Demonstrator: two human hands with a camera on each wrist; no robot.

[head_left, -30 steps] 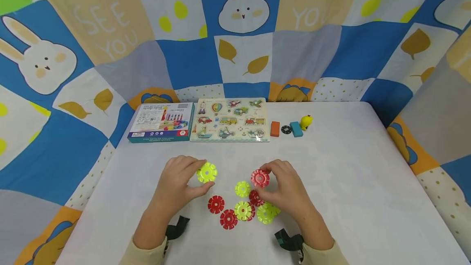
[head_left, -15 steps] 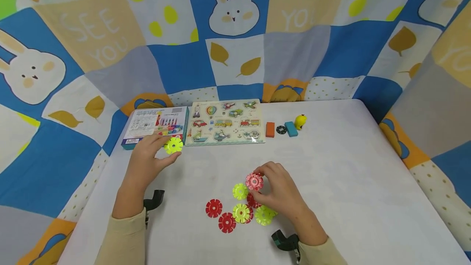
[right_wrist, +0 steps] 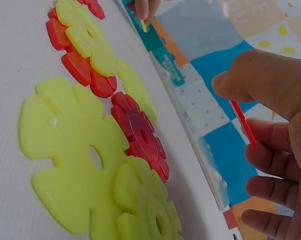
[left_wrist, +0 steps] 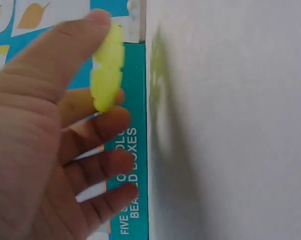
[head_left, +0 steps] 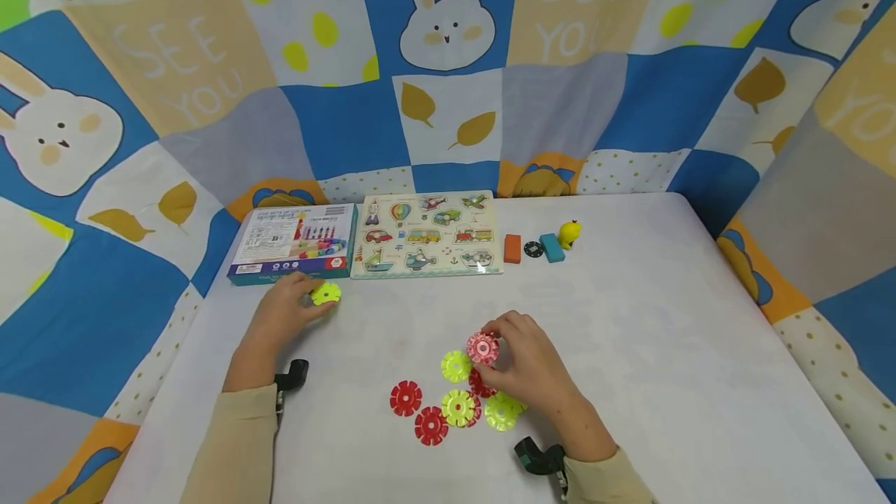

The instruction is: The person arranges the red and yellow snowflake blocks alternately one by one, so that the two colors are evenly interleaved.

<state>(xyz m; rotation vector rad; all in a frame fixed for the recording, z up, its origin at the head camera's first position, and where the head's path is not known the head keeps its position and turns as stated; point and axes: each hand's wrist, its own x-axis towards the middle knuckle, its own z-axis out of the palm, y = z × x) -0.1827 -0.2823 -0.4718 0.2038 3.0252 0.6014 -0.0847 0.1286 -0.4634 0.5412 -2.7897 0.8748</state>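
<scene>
My left hand (head_left: 281,313) pinches a yellow notched plastic disc (head_left: 326,293) between thumb and fingers, just in front of the teal-edged box (head_left: 290,243). In the left wrist view that disc (left_wrist: 108,70) appears nearly edge-on, its shadow falling on the white cloth. Over the pile, my right hand (head_left: 528,360) pinches a red notched disc (head_left: 483,348) by its edges; the right wrist view shows this red disc (right_wrist: 244,124) as a thin line. Below lie several flower-shaped discs, among them a red one (head_left: 406,398) at the left and a yellow one (head_left: 456,366).
A wooden picture puzzle board (head_left: 427,236) stands beside the box at the back. To its right are an orange block (head_left: 512,249), a black round chip (head_left: 533,249), a teal block (head_left: 551,248) and a small yellow toy (head_left: 570,234). Patterned cloth hangs behind.
My left hand has carried the yellow disc left and back from near the pile, then lowered it before the box. The right hand stays over the pile with its red disc.
</scene>
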